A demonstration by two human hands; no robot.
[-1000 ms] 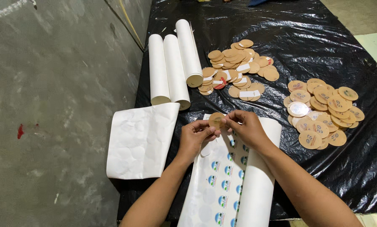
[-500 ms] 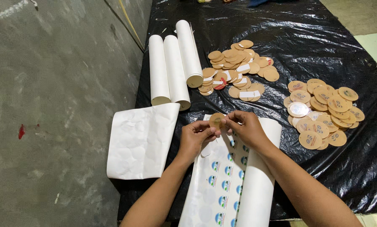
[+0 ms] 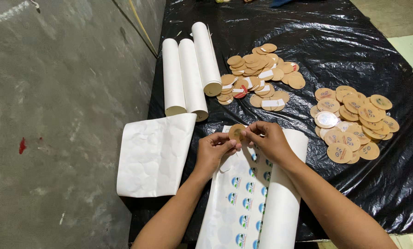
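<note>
Both of my hands meet over the top of a white sticker sheet (image 3: 243, 203) printed with small round blue-and-green stickers. My left hand (image 3: 215, 148) and my right hand (image 3: 267, 138) pinch a round tan cardboard disc (image 3: 236, 132) between their fingertips, just above the sheet. The sheet curls up into a roll along its right edge. Whether a sticker is on the disc's hidden side I cannot tell.
Three white paper rolls (image 3: 190, 69) lie at the back left. A used white backing sheet (image 3: 155, 154) hangs over the black plastic cover's (image 3: 354, 46) left edge. One heap of tan discs (image 3: 259, 76) sits behind my hands, another heap (image 3: 354, 122) to the right. Grey concrete floor (image 3: 54, 115) lies left.
My hands hold nearly the same pose; the fingers have shifted slightly on the disc.
</note>
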